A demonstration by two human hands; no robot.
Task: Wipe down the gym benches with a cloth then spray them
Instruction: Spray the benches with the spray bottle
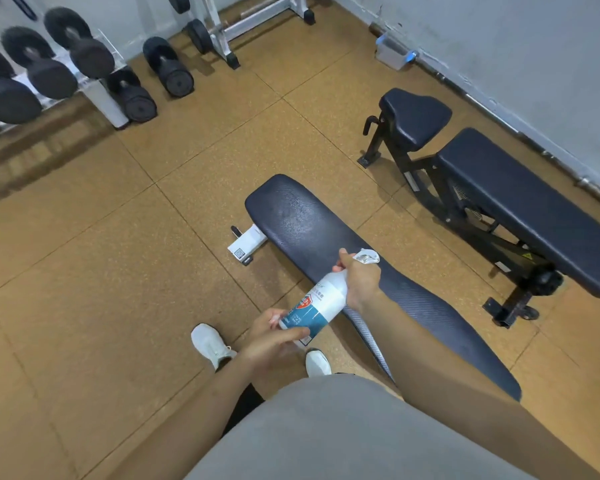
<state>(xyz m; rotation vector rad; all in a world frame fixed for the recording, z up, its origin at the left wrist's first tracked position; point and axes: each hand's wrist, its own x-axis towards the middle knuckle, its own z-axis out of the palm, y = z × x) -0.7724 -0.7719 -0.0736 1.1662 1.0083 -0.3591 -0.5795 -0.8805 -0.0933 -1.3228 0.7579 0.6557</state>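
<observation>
A white spray bottle (317, 304) with a teal and red label lies tilted between both hands, above the near edge of a dark flat bench (312, 230). My left hand (274, 336) grips the bottle's base. My right hand (359, 277) grips the bottle's neck and spray head, and a small crumpled white cloth (368, 256) sticks out past its fingers. A second dark bench (520, 202), an adjustable one with a raised seat pad, stands to the right near the wall.
A rack of black dumbbells (42, 71) fills the upper left, with more dumbbells (168, 67) on the floor beside it. A white weight stand (243, 22) is at the top. A barbell (492, 109) lies along the right wall. My white shoes (210, 344) stand on the cork-coloured floor.
</observation>
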